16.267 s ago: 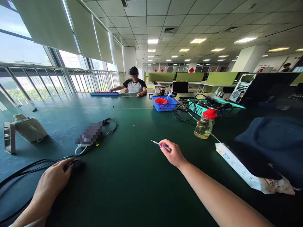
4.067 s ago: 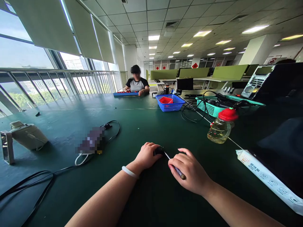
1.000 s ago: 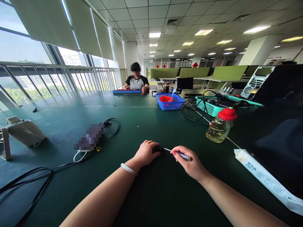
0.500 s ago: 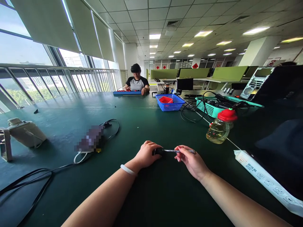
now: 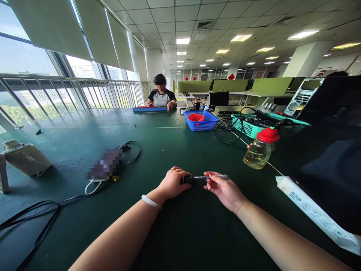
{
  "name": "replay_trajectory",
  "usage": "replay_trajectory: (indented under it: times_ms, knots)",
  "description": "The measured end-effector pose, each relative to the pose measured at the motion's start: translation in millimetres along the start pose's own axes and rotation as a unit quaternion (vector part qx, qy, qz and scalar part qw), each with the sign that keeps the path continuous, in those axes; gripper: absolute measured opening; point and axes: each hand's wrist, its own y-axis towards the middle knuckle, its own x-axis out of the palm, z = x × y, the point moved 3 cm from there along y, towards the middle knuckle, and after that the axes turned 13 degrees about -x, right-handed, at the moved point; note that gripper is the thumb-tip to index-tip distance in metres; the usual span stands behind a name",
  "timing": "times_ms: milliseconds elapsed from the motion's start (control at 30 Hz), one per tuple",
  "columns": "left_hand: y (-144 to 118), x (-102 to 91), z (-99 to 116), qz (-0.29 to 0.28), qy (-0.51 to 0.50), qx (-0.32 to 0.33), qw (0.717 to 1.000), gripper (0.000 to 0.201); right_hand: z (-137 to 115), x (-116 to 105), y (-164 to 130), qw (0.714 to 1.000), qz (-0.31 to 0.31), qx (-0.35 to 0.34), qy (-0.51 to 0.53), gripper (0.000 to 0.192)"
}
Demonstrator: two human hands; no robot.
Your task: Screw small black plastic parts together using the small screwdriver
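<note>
Screwdriver (image 5: 210, 176), slim with a silvery shaft, lies level above the green table (image 5: 158, 150) near its front edge, pinched in the right hand (image 5: 224, 190) by the fingertips. Its tip meets a small black object (image 5: 186, 180), mostly hidden under the left hand (image 5: 172, 183), which is curled over it; what the object is cannot be made out.

L hand (image 5: 172, 183) grips black part (image 5: 186, 180), R hand (image 5: 222, 189) holds screwdriver (image 5: 212, 176).

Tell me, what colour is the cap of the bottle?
The cap of the bottle is red, seen in the head view.
</note>
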Motion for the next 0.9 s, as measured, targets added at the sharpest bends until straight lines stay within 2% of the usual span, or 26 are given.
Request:
replay_trajectory:
  times_ms: [167, 333, 500, 600, 667, 767, 833, 900]
  knots:
    - [-0.9, -0.9, 2.2, -0.002, 0.006, -0.006, 1.000, 0.036, 2.5, -4.5, 4.4, 0.998, 0.042, 0.018, 0.042, 0.024]
    - [-1.5, -1.9, 4.8, -0.001, 0.001, 0.009, 1.000, 0.032, 1.3, -5.7, 4.3, 0.999, 0.041, 0.013, 0.030, 0.022]
    - [-0.5, -0.7, 3.2, -0.002, 0.011, -0.003, 1.000, 0.035, 1.3, -2.7, 1.7, 0.999, 0.028, -0.025, -0.031, 0.030]
    - [-0.2, -0.5, 2.6, -0.012, 0.012, -0.009, 1.000, 0.037, -0.3, -2.1, 0.8, 0.990, 0.017, -0.065, -0.126, 0.036]
    - [-0.2, -0.6, 2.7, -0.016, 0.013, -0.015, 1.000, 0.039, -6.7, -3.1, -0.9, 0.968, 0.020, -0.125, -0.219, 0.041]
    - [-0.2, -1.7, 2.0, 0.004, 0.022, -0.040, 0.999, 0.038, -21.7, -1.5, -7.9, 0.905, 0.018, -0.240, -0.350, 0.045]
    - [-0.3, -2.0, 1.2, 0.017, 0.024, -0.053, 0.998, 0.038, -29.8, 2.5, -14.4, 0.869, 0.010, -0.295, -0.398, 0.042]
    - [-0.7, -1.4, 0.5, 0.019, 0.024, -0.053, 0.998, 0.040, -33.3, 9.8, -20.1, 0.840, -0.031, -0.334, -0.426, 0.036]
